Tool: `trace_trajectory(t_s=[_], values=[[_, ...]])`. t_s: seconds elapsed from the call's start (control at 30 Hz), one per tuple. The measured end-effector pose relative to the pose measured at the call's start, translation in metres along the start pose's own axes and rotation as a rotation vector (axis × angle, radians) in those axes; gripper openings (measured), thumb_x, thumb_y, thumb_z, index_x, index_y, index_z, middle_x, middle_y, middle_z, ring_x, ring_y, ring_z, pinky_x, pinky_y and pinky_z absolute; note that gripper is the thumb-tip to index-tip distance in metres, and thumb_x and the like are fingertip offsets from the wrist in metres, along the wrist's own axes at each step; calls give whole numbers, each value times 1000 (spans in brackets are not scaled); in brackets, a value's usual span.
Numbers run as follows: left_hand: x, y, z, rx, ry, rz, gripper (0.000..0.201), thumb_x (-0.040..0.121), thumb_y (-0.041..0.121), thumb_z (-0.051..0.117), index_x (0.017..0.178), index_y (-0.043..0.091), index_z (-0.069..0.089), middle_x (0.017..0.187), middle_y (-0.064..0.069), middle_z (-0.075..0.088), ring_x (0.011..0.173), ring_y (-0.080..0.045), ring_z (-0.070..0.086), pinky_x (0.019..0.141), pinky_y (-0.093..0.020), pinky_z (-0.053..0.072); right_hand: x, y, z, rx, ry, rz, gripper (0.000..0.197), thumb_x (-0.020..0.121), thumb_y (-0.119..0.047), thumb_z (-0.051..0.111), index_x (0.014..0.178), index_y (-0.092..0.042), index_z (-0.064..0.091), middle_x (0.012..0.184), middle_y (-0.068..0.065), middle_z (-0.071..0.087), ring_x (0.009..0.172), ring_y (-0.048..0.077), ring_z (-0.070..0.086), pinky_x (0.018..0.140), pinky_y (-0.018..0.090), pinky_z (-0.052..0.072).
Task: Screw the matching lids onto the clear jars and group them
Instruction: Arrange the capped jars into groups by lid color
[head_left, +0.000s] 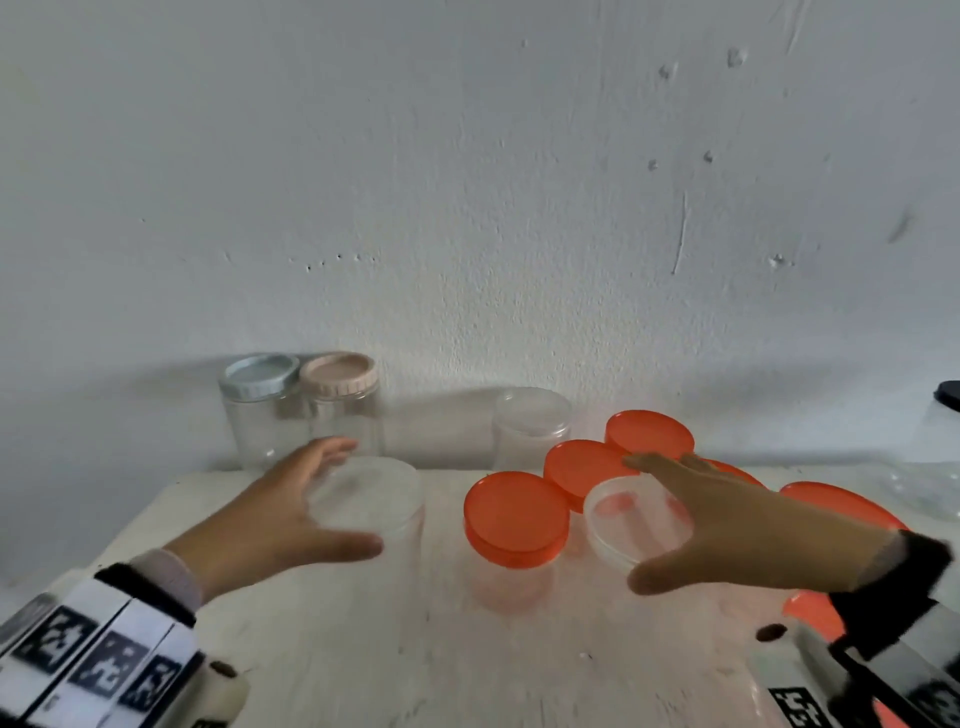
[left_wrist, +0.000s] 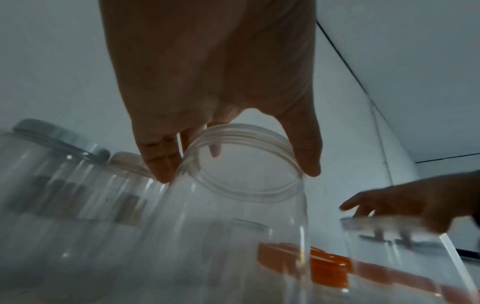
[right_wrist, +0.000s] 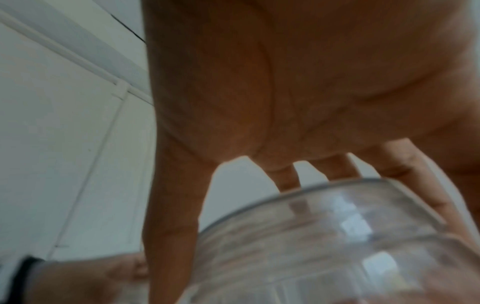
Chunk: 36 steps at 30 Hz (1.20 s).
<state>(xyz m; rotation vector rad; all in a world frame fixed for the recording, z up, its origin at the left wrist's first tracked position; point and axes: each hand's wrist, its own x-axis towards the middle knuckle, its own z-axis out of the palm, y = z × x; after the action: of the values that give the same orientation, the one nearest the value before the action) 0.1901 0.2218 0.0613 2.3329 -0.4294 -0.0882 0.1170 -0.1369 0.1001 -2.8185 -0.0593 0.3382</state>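
An open clear jar (head_left: 395, 525) with a threaded mouth (left_wrist: 241, 195) stands at the left of the white table (head_left: 363, 649). My left hand (head_left: 358, 496) (left_wrist: 237, 174) is spread over its rim, fingers on the far left side and thumb on the near right, not clamped. Right of centre stands a clear jar with a clear lid (head_left: 618, 499) (right_wrist: 337, 226). Over that lid my right hand (head_left: 644, 525) (right_wrist: 233, 226) is spread, thumb at the near edge and fingers past the far edge. Both hands are blurred.
Several orange-lidded jars (head_left: 514, 519) crowd around the right hand. Against the wall stand a blue-lidded jar (head_left: 260, 379), a pink-lidded jar (head_left: 340, 374) and a clear-lidded jar (head_left: 532, 421). Crumpled clear plastic (head_left: 924, 488) lies at the far right.
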Motion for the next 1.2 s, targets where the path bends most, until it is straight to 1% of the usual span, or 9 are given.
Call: trace_trajectory(t_s=[0.1, 0.17, 0.2, 0.33, 0.43, 0.57, 0.63, 0.83, 1.2], values=[[22, -11, 0, 22, 52, -37, 114, 36, 72, 80, 135, 43, 31, 138, 17, 38, 126, -4, 39, 105, -32, 38, -13, -15, -23, 46, 45, -120, 113, 38, -83, 62, 134, -64, 8, 129, -41, 26, 120, -15, 33, 94, 15, 36], [38, -14, 5, 21, 60, -35, 117, 35, 72, 78, 138, 37, 31, 139, 12, 39, 125, -7, 38, 105, -34, 36, -18, -25, -42, 81, 101, -158, 106, 32, -88, 62, 123, -75, 9, 112, -52, 24, 103, -35, 27, 79, 6, 33], [47, -14, 9, 30, 64, -26, 117, 38, 70, 79, 139, 35, 31, 139, 10, 39, 125, -9, 39, 104, -33, 36, -16, -30, -51, 95, 131, -161, 102, 29, -90, 61, 118, -79, 11, 110, -51, 27, 97, -37, 28, 75, 6, 32], [85, -10, 22, 40, 99, -3, 106, 58, 51, 85, 144, 24, 28, 147, 4, 35, 131, -13, 36, 107, -31, 33, 13, -47, -75, 197, 284, -169, 105, 32, -85, 68, 127, -65, 26, 120, -20, 43, 99, -7, 47, 74, 16, 35], [110, -6, 32, 30, 104, -25, 104, 64, 44, 84, 146, 20, 24, 149, 0, 30, 136, -17, 30, 110, -32, 29, 54, -56, -80, 239, 402, -146, 110, 42, -71, 73, 140, -44, 29, 126, -7, 39, 108, 11, 45, 84, 29, 37], [133, 0, 43, 49, 131, -58, 103, 66, 39, 84, 146, 17, 23, 144, -5, 32, 132, -20, 33, 108, -36, 33, 110, -62, -77, 275, 496, -111, 104, 61, -56, 79, 146, -31, 25, 138, 3, 36, 125, 23, 37, 101, 42, 38], [142, 0, 46, 49, 138, -85, 105, 65, 40, 85, 146, 16, 22, 143, -7, 33, 131, -22, 35, 107, -37, 35, 132, -65, -74, 289, 508, -101, 104, 64, -54, 79, 147, -28, 22, 141, 4, 35, 129, 25, 34, 103, 44, 36], [160, -1, 57, 3, 126, -136, 118, 61, 46, 85, 149, 14, 13, 151, -8, 27, 138, -22, 29, 110, -36, 33, 174, -74, -66, 319, 502, -106, 102, 69, -54, 76, 148, -26, 18, 145, 3, 32, 133, 26, 26, 88, 35, 29], [182, 4, 69, -85, 132, -166, 129, 59, 50, 85, 150, 15, 2, 152, -8, 18, 139, -22, 26, 110, -37, 33, 200, -90, -62, 237, 415, -106, 98, 75, -56, 70, 149, -23, 15, 147, 6, 30, 135, 28, 27, 100, 42, 32]])
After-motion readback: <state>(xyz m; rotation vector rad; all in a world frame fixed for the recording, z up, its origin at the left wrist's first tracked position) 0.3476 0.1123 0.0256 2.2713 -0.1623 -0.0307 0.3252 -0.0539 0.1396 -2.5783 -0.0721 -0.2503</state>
